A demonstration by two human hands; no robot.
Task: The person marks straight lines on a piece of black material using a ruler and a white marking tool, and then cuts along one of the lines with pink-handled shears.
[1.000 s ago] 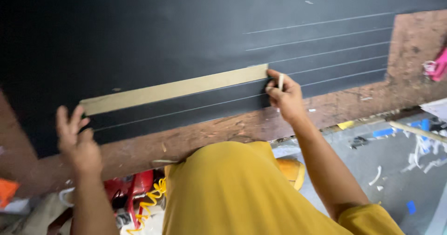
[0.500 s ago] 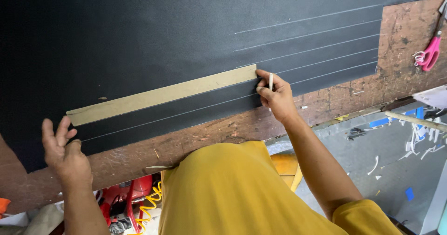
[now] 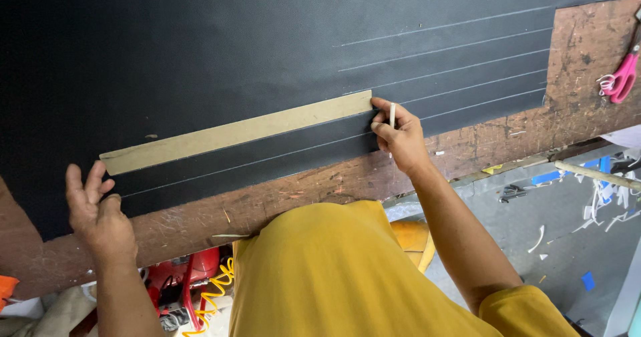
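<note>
While the right hand (image 3: pixel 400 140) pinches a small white marking stick (image 3: pixel 392 114) with its fingers curled around it, the tip sits right at the right end of the long tan strip (image 3: pixel 234 133). That hand also touches the end of the strip. The left hand (image 3: pixel 97 210) is partly open, with fingers spread and bent a little. It holds nothing. It rests on the black sheet (image 3: pixel 200 43) near the sheet's lower edge, just below the left end of the strip, but it does not seem to touch the strip.

The strip lies flat on the black sheet. It is long and thin. Its long way runs from the lower left up to the upper right, in line with the thin white lines (image 3: pixel 454 66) drawn on the sheet. Its right end points toward those lines.

What could go wrong? Only one end of the strip is held, so the strip could slide or turn, I think. Then any new line would come out crooked and would not match the others. The stick could also slip off the edge and leave a stray mark. It looks thin and could snap if pushed hard.

Farther out, the sheet lies on a scratched brown wooden table (image 3: pixel 587 50). Pink scissors (image 3: pixel 622 76) lie on the table at the far right, well apart from both hands.
</note>
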